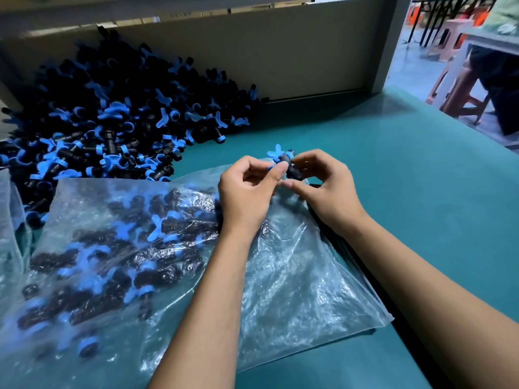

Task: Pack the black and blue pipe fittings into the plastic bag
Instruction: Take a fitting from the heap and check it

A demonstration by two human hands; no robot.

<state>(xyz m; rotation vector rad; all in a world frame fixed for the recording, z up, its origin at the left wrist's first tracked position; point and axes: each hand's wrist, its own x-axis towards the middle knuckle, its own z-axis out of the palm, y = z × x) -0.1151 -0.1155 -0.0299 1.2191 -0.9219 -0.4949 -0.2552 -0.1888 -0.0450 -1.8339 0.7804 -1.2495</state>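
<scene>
One black and blue fitting up in the air just above the mouth of the plastic bag, pinched between both hands. Left hand curled, thumb and fingers clamped on the fitting's near side; right hand curled too, fingertips nipping the black body from the far side. Not yet in the bag, this one — hovering over the open end, near the table's middle. Inside the bag already: a fair load, dark bodies and blue wings showing through the cloudy film, too overlapped and blurred for an exact count, roughly a few dozen by the look of it. Still to go: the big heap of loose fittings piled against the back board, far too many to count, easily hundreds. Judged well short of halfway, then, if the whole heap belongs in bags. One bag in use, edge of another bag visible at far left, two hands, one green table. Beyond the table, stools on the floor at right.
</scene>
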